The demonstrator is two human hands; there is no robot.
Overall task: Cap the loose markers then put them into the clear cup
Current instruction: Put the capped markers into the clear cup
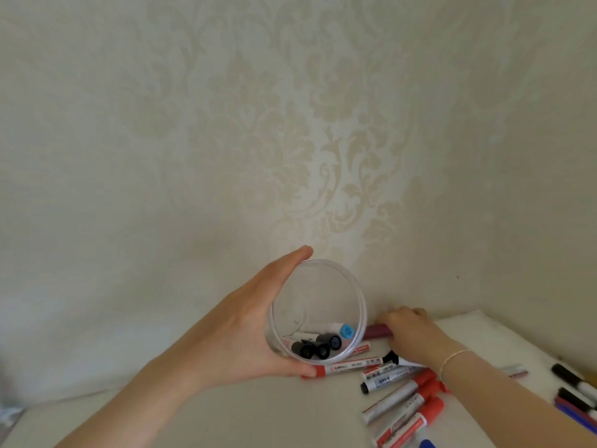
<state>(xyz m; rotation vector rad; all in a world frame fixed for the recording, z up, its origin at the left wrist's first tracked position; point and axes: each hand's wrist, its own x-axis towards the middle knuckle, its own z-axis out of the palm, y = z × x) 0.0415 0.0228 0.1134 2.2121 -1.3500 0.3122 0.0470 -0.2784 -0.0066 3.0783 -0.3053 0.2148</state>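
Observation:
My left hand (245, 331) grips the clear cup (355, 292), lifted and tilted with its mouth toward me. Several capped markers lie inside it, black caps (318, 347) and a blue cap (346, 331) showing. My right hand (410, 331) reaches to the back of the white table (258, 415), its fingers curled round a dark pink marker (378, 331) lying by the wall. Below the cup lies a red-capped marker (342, 367), and a pile of red-capped markers (407, 402) sits under my right forearm.
More markers with black caps (568, 378) and blue and red ones (578, 415) lie at the right edge. A small grey-pink piece (517, 370) lies near my right forearm. A patterned wall (290, 140) stands close behind the table.

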